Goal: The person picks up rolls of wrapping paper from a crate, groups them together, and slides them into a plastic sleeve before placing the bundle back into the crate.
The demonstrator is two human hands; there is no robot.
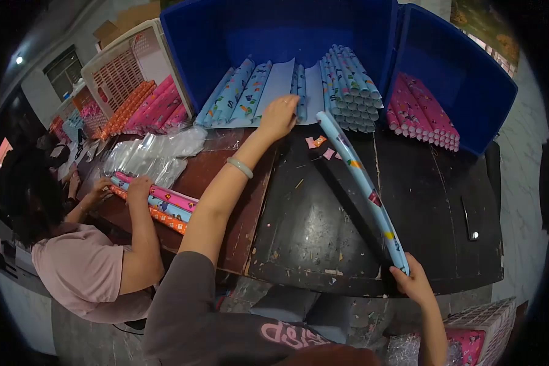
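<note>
My right hand (412, 280) is closed around the lower end of a light blue roll of wrapping paper (361, 183) with a colourful print. The roll slants over the black table, its far end near the stacked rolls. My left hand (279, 117) reaches to the blue crate (274, 33), fingers curled at a narrow light blue roll (301, 91); the fingertips are partly hidden. Left of that hand lie more light blue rolls (229, 91) and a pale sheet (277, 85). To its right is a tall stack of light blue rolls (351, 91).
A second blue crate (454, 76) holds pink rolls (424, 113). Paper scraps (317, 142) and a thin dark tool (469, 221) lie on the table (323, 226). At left, a co-worker (85, 262) handles pink, blue and orange rolls (158, 204) beside clear plastic bags (155, 152).
</note>
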